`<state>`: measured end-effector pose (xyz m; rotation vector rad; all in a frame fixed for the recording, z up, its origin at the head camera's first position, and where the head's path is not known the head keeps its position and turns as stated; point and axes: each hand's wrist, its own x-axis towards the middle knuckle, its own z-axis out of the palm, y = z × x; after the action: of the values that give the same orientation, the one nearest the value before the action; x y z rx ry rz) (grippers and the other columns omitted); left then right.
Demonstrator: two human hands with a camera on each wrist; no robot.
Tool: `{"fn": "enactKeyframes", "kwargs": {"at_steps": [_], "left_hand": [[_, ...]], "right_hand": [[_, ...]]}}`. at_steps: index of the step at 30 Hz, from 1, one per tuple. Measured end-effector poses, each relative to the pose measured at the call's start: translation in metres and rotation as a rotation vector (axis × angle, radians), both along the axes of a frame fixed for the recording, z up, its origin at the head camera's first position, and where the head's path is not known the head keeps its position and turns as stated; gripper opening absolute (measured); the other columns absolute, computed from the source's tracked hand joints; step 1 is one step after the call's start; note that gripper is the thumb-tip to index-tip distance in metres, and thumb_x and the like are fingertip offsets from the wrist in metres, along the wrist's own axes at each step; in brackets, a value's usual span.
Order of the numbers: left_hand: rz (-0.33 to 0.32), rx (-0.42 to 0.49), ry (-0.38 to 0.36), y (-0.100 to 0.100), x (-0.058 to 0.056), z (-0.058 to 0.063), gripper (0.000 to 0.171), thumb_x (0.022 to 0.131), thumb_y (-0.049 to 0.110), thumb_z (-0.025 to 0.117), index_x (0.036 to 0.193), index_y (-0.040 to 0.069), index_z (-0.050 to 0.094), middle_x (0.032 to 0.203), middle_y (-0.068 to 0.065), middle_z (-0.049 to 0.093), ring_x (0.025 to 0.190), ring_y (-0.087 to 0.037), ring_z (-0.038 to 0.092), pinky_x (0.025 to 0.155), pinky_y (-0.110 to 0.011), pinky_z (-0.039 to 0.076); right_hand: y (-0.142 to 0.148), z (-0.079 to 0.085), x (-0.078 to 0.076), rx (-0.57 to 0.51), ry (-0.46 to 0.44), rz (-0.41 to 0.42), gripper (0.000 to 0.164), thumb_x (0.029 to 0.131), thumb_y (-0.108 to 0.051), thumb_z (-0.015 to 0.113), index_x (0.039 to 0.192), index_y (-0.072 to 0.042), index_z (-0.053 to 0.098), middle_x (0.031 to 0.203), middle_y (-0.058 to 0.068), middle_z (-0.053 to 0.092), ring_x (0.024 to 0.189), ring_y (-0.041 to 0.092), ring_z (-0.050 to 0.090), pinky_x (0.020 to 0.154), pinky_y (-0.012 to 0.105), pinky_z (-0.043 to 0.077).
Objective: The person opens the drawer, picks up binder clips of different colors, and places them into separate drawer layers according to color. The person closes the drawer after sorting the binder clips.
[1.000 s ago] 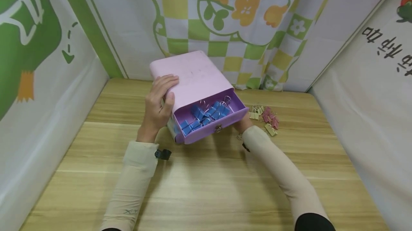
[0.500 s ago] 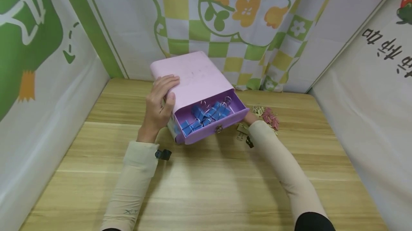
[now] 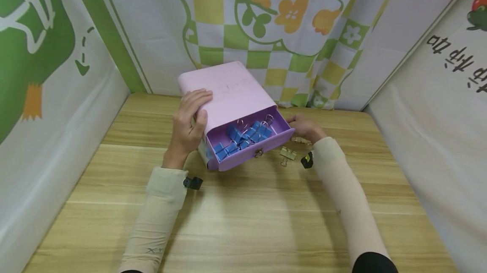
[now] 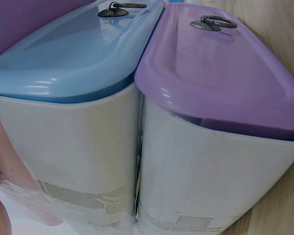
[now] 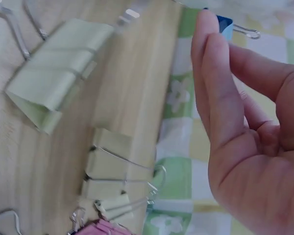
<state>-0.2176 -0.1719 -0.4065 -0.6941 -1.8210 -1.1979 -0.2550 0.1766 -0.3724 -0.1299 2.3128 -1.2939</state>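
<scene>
Smooth pink plastic box far on wood-grain table. Left hand rests on left edge, fingers slightly bent. Purple plastic drawer out, blue metal clips inside. Right hand right of it; only right wrist view shows fingertips pinching small blue clip. Left wrist view alone shows round metal ring on shiny light-blue drawer.

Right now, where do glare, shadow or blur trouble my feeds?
Head: soft shadows on the table, by the open purple drawer. Left wrist: small bright glints on the blue drawer front. Right wrist: the big pale-yellow clip looks slightly smeared; the right hand reads clearer.
</scene>
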Motion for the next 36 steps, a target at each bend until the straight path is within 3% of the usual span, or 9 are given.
{"fn": "enactKeyframes", "kwargs": {"at_steps": [4, 6, 9, 12, 16, 20, 26, 36], "left_hand": [[0.007, -0.003, 0.000, 0.000, 0.000, 0.000, 0.047, 0.096, 0.027, 0.046, 0.123, 0.002, 0.075, 0.132, -0.016, 0.074, 0.134, -0.032, 0.062, 0.131, -0.051, 0.033], [0.008, -0.003, 0.000, 0.000, 0.000, 0.000, 0.046, 0.096, 0.027, 0.046, 0.123, 0.002, 0.075, 0.132, -0.016, 0.074, 0.134, -0.032, 0.062, 0.131, -0.050, 0.033], [0.006, -0.002, -0.001, 0.000, 0.000, 0.001, 0.046, 0.096, 0.026, 0.046, 0.123, 0.002, 0.075, 0.132, -0.016, 0.074, 0.134, -0.032, 0.062, 0.131, -0.050, 0.032], [0.003, 0.000, 0.000, 0.000, 0.000, 0.001, 0.046, 0.096, 0.026, 0.047, 0.124, 0.002, 0.075, 0.132, -0.016, 0.074, 0.134, -0.033, 0.062, 0.131, -0.050, 0.032], [-0.002, 0.005, 0.004, 0.000, 0.000, 0.001, 0.046, 0.096, 0.025, 0.047, 0.123, 0.002, 0.075, 0.132, -0.017, 0.074, 0.134, -0.034, 0.062, 0.131, -0.051, 0.032], [-0.003, 0.006, 0.007, 0.001, 0.000, 0.001, 0.046, 0.096, 0.025, 0.047, 0.123, 0.002, 0.075, 0.131, -0.017, 0.074, 0.133, -0.034, 0.063, 0.131, -0.051, 0.032], [-0.005, 0.006, 0.010, 0.001, 0.000, 0.002, 0.046, 0.096, 0.026, 0.047, 0.123, 0.002, 0.075, 0.132, -0.017, 0.074, 0.133, -0.035, 0.063, 0.131, -0.051, 0.032], [-0.009, 0.007, 0.009, 0.001, 0.000, 0.001, 0.046, 0.095, 0.026, 0.047, 0.123, 0.002, 0.075, 0.132, -0.017, 0.074, 0.133, -0.035, 0.063, 0.131, -0.052, 0.032]], "right_hand": [[0.022, -0.020, -0.022, -0.150, -0.029, -0.081, 0.038, 0.104, -0.008, 0.059, 0.134, 0.015, 0.063, 0.109, 0.013, 0.078, 0.084, 0.007, 0.073, 0.082, 0.024, 0.065], [0.028, -0.021, -0.027, -0.209, -0.046, -0.120, 0.042, 0.104, -0.010, 0.062, 0.137, 0.015, 0.059, 0.111, 0.013, 0.079, 0.086, 0.007, 0.075, 0.084, 0.023, 0.066], [0.032, -0.013, -0.029, -0.286, -0.081, -0.168, 0.040, 0.105, -0.010, 0.061, 0.138, 0.014, 0.059, 0.099, 0.008, 0.081, 0.083, 0.008, 0.078, 0.084, 0.021, 0.065], [0.033, 0.000, -0.026, -0.371, -0.133, -0.214, 0.025, 0.105, -0.007, 0.059, 0.124, 0.005, 0.069, 0.090, 0.005, 0.080, 0.082, 0.011, 0.079, 0.083, 0.019, 0.064], [0.035, 0.015, -0.020, -0.462, -0.178, -0.234, 0.020, 0.105, -0.004, 0.058, 0.099, -0.008, 0.077, 0.088, 0.008, 0.081, 0.081, 0.013, 0.080, 0.082, 0.019, 0.064], [0.035, 0.027, -0.013, -0.519, -0.178, -0.225, 0.019, 0.103, -0.003, 0.061, 0.098, -0.007, 0.079, 0.090, 0.010, 0.081, 0.079, 0.014, 0.080, 0.079, 0.020, 0.065], [0.032, 0.039, -0.002, -0.549, -0.160, -0.155, 0.019, 0.103, -0.003, 0.061, 0.099, -0.006, 0.079, 0.090, 0.010, 0.081, 0.078, 0.014, 0.079, 0.078, 0.020, 0.065], [0.020, 0.049, 0.017, -0.414, -0.087, -0.044, 0.016, 0.102, -0.004, 0.064, 0.098, -0.009, 0.080, 0.089, 0.005, 0.078, 0.077, 0.013, 0.077, 0.079, 0.024, 0.066]]}}
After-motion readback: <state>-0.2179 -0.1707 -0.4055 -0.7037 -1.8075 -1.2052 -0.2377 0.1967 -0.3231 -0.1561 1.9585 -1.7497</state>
